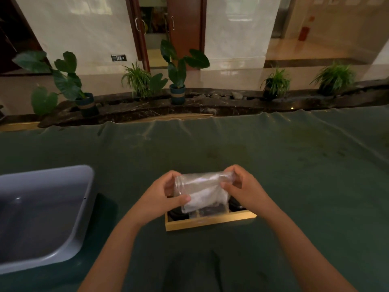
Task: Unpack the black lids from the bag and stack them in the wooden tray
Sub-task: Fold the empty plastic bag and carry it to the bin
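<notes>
both hands (160, 194) (242, 190) pinch the seemingly empty bag (202, 190) over the wooden tray (210, 223).

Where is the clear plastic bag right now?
Head view, centre: the clear plastic bag is held between the left hand and right hand, above the wooden tray.

A dark green cloth (294, 165) covers the desk, wrinkled along its far edge. Well to the left of the left grip, a grey plastic tub (69, 228) with rounded corners sits on the cloth, cut off by the frame's left edge. Beyond both grips, past the desk's far edge, a dark stone planter ledge (210, 106) runs across the room with potted plants on it: broad-leaved ones (177, 68) to the left and middle, grassy ones (334, 77) to the right. Farther back stand white walls, a brown wooden door (185, 28) with metal handles, and a small exit sign (118, 58).
</notes>
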Motion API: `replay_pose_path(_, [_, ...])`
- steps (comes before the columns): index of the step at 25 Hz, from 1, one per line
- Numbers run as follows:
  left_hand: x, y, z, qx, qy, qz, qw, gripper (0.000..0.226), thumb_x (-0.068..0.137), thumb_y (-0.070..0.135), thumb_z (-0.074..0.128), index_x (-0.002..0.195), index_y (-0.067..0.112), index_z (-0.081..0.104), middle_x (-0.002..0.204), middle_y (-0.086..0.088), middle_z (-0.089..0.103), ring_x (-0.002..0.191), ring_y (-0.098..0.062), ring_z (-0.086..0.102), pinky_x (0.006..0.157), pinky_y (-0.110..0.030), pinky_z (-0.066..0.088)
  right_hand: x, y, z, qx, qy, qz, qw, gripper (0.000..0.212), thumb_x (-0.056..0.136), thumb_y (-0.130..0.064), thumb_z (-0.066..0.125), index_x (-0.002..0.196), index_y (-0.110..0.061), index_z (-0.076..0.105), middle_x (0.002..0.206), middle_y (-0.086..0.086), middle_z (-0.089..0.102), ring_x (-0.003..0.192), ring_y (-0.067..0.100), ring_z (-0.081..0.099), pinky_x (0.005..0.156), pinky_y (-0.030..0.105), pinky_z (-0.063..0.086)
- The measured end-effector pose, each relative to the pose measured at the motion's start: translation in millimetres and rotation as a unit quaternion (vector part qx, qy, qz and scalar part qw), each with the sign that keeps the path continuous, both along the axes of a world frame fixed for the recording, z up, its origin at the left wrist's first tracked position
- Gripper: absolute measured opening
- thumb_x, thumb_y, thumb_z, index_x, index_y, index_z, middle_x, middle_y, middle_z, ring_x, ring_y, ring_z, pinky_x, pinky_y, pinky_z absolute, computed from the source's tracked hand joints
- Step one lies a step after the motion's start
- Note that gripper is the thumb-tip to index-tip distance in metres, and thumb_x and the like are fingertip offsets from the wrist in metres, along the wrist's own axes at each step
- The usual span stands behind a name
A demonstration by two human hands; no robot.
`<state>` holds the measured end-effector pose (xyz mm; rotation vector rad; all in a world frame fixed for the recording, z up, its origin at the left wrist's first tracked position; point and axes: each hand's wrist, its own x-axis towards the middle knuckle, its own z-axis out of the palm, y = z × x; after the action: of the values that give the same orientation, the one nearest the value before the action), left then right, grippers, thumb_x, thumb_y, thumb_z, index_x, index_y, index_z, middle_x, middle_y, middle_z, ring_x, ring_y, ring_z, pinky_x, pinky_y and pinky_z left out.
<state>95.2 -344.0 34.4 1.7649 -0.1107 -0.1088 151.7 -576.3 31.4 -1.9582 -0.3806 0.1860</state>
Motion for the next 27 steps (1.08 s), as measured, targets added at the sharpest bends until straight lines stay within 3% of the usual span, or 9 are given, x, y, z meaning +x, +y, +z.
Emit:
replay_pose_path(3, [7, -9, -15, -0.072, 0.043, 0.015, 0.996, 0.024, 0.078, 0.006, 0.068, 0.1, 0.012, 0.061, 0.097, -0.005, 0.072, 0.083, -0.02, 0.068, 0.064, -0.035, 0.057, -12, -15, -2, 0.108, 0.078, -0.004, 0.991, 0.032, 0.086, -0.009, 0.059, 0.1, -0.037, 0.05, 0.07, -0.003, 0.064, 0.062, 0.009, 0.06, 0.054, 0.027, 0.052])
replay_pose_path(6, [17, -29, -35, -0.101, 0.093, 0.017, 0.99, 0.023, 0.078, 0.008, 0.068, 0.098, 0.019, 0.065, 0.097, -0.004, 0.073, 0.086, -0.021, 0.07, 0.066, -0.037, 0.059, -34, -47, -7, 0.171, 0.125, -0.03, 0.977, 0.045, 0.083, -0.002, 0.062, 0.113, -0.035, 0.053, 0.081, -0.002, 0.066, 0.072, 0.008, 0.063, 0.059, 0.026, 0.055])
replay_pose_path(9, [18, -66, -46, -0.107, 0.129, -0.036, 0.985, 0.028, 0.075, 0.013, 0.071, 0.102, 0.02, 0.066, 0.098, -0.003, 0.073, 0.08, -0.015, 0.07, 0.058, -0.029, 0.057, -60, -85, -11, 0.164, 0.125, -0.077, 0.975, 0.054, 0.077, 0.01, 0.063, 0.116, -0.025, 0.054, 0.097, 0.016, 0.061, 0.082, 0.022, 0.061, 0.064, 0.034, 0.057])
replay_pose_path(11, [12, -95, -47, -0.152, 0.17, -0.071, 0.971, 0.04, 0.068, 0.016, 0.074, 0.106, 0.02, 0.065, 0.096, 0.001, 0.073, 0.079, -0.012, 0.07, 0.056, -0.023, 0.054, -77, -112, -10, 0.167, 0.109, -0.123, 0.972, 0.053, 0.076, 0.014, 0.062, 0.115, -0.021, 0.054, 0.089, 0.011, 0.064, 0.074, 0.017, 0.063, 0.062, 0.033, 0.056])
replay_pose_path(13, [4, -127, -43, -0.167, 0.197, -0.113, 0.96, 0.048, 0.064, 0.018, 0.074, 0.11, 0.02, 0.064, 0.099, 0.001, 0.073, 0.086, -0.017, 0.07, 0.06, -0.027, 0.057, -95, -143, -10, 0.177, 0.095, -0.151, 0.968, 0.052, 0.075, 0.017, 0.06, 0.113, -0.017, 0.055, 0.082, 0.005, 0.064, 0.066, 0.009, 0.063, 0.057, 0.027, 0.056])
replay_pose_path(16, [-8, -187, -38, -0.143, 0.199, -0.174, 0.954, 0.043, 0.068, 0.015, 0.072, 0.11, 0.02, 0.063, 0.099, 0.004, 0.073, 0.091, -0.017, 0.069, 0.062, -0.027, 0.057, -128, -203, -13, 0.19, 0.085, -0.196, 0.958, 0.052, 0.074, 0.02, 0.059, 0.106, -0.021, 0.057, 0.082, 0.009, 0.059, 0.065, 0.01, 0.062, 0.057, 0.028, 0.059])
replay_pose_path(21, [-45, -332, -44, -0.066, 0.186, -0.21, 0.957, 0.025, 0.08, 0.006, 0.066, 0.102, 0.017, 0.061, 0.094, 0.001, 0.07, 0.079, -0.012, 0.069, 0.06, -0.025, 0.057, -197, -331, -25, 0.18, 0.086, -0.293, 0.935, 0.047, 0.077, 0.02, 0.054, 0.107, -0.016, 0.054, 0.078, 0.011, 0.056, 0.058, 0.005, 0.061, 0.053, 0.025, 0.057])
replay_pose_path(27, [-75, -472, -73, 0.028, 0.172, -0.266, 0.948, 0.017, 0.084, 0.014, 0.063, 0.101, 0.019, 0.06, 0.098, -0.004, 0.069, 0.079, -0.011, 0.068, 0.066, -0.027, 0.057, -257, -459, -57, 0.152, 0.121, -0.383, 0.903, 0.049, 0.076, 0.018, 0.053, 0.112, -0.015, 0.054, 0.09, 0.018, 0.057, 0.071, 0.023, 0.059, 0.059, 0.035, 0.059])
